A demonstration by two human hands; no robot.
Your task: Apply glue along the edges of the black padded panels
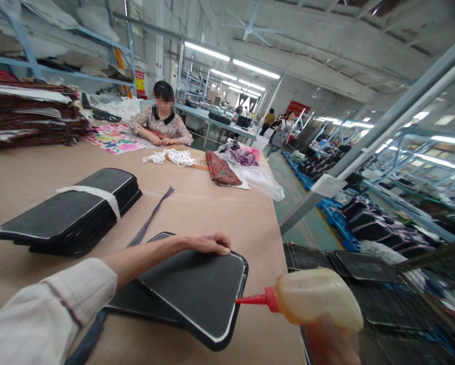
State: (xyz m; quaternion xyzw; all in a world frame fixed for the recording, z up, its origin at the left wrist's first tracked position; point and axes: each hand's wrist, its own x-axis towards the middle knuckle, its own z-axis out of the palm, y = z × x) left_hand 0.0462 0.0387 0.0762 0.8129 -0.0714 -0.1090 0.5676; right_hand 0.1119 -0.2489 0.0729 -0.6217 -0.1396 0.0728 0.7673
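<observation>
My left hand (208, 243) grips the far edge of a black rounded panel (197, 289), thumb on top and fingers curled at its rim. A thin white line runs along the panel's border. Another dark panel (140, 304) lies partly under it, with a dark fabric strip (151, 218) passing beneath. In my right hand (330, 339), blurred at the lower right, is a glue bottle (314, 296) with yellowish contents, held sideways. Its red nozzle (254, 299) points left, the tip at the panel's right edge. A strapped stack of black panels (71, 208) sits to the left.
Across the table (197, 210), a person (164, 119) sits handling reddish material. White cord (172, 157), a folded red patterned cloth (223, 168) and plastic wrap (265, 177) lie near the far edge. A metal post (383, 132) slants up on the right. Racked dark panels (368, 266) stand below the table's right edge.
</observation>
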